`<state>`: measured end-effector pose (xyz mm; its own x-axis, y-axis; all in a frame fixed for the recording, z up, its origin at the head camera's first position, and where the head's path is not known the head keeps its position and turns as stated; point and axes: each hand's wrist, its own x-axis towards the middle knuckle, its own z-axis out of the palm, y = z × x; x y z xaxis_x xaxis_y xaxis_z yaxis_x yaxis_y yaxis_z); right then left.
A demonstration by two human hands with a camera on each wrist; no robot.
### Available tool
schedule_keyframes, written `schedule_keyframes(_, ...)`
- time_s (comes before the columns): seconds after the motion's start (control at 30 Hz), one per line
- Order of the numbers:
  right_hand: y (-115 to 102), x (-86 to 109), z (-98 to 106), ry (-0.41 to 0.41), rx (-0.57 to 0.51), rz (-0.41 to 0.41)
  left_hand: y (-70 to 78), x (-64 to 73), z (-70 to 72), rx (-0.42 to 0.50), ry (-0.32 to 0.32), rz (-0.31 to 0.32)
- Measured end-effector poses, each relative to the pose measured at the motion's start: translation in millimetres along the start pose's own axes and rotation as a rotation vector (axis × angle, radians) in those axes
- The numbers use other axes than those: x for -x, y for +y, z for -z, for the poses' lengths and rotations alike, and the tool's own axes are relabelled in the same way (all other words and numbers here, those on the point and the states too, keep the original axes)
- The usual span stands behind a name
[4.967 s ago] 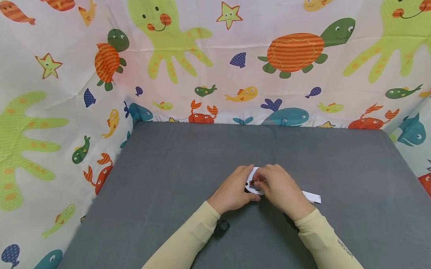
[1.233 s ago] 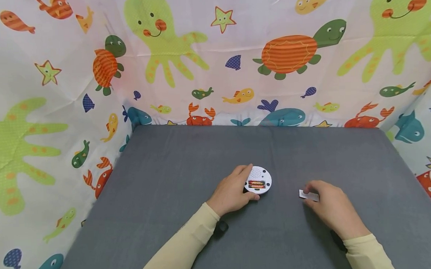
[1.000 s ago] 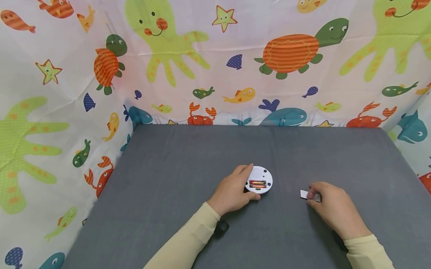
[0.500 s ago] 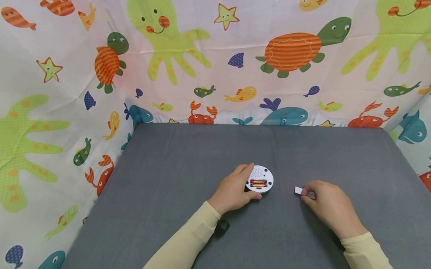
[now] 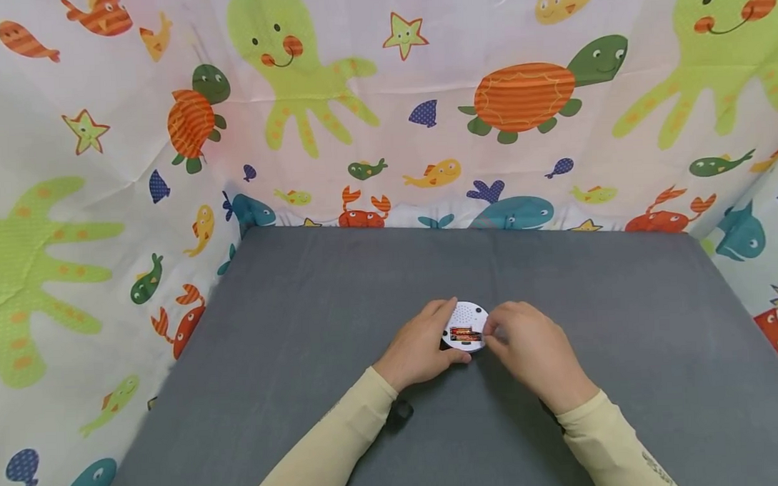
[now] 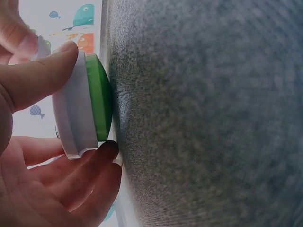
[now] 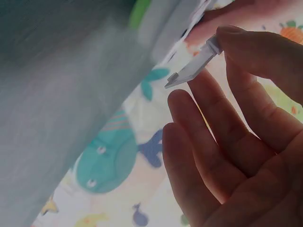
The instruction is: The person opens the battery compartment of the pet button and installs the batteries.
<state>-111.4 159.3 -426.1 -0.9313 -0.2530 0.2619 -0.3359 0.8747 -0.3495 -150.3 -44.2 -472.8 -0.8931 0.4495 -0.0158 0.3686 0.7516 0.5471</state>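
Note:
In the head view my left hand [image 5: 418, 346] grips the left side of a round white device [image 5: 466, 314], whose upturned face has speaker holes and dark round feet. Two red-and-black batteries [image 5: 461, 334] lie in its open compartment. The left wrist view shows thumb and fingers round the white rim, with a green domed part [image 6: 98, 97] facing the table. My right hand [image 5: 534, 349] is at the device's right edge. Thumb and index finger pinch a small white battery cover [image 7: 195, 66] by one end; the other right fingers extend loosely below it.
A grey cloth covers the table [image 5: 339, 287]. Behind and at the sides hangs a white curtain [image 5: 383, 64] printed with sea animals. A dark strap piece [image 5: 401, 412] shows under the left wrist.
Earlier my right fingers worked at the batteries while the cover lay on the table. The right hand then picked up the cover and brought it left to the device. The left hand stayed put.

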Motion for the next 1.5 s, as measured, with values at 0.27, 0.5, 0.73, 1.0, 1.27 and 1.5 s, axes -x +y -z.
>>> schedule_keyframes(0.27, -15, -3.0, -19, 0.009, 0.002, 0.084, -1.8, 3.9, 0.1, 0.019, 0.017, -0.066)
schedule_keyframes(0.5, -13, -5.1, -24, 0.005, 0.008, 0.089, -1.1, 2.4, 2.2, 0.015, 0.02, -0.07)
schedule_keyframes(0.73, -15, -4.5, -27, 0.0, 0.012, 0.099, -2.5, 2.9, 0.7, 0.008, 0.026, -0.072)
schedule_keyframes(1.0, -14, -4.1, -30, 0.019, -0.006, 0.11, -3.9, 2.4, -0.4, 0.014, 0.02, -0.068)
schedule_keyframes(1.27, -10, -4.6, -30, 0.019, -0.035, 0.087, -2.3, 0.9, 1.0, 0.003, 0.022, -0.08)
schedule_keyframes(1.5, 1, -5.7, -27, 0.031, -0.137, -0.009, 0.5, 2.2, 1.2, 0.031, 0.013, -0.05)
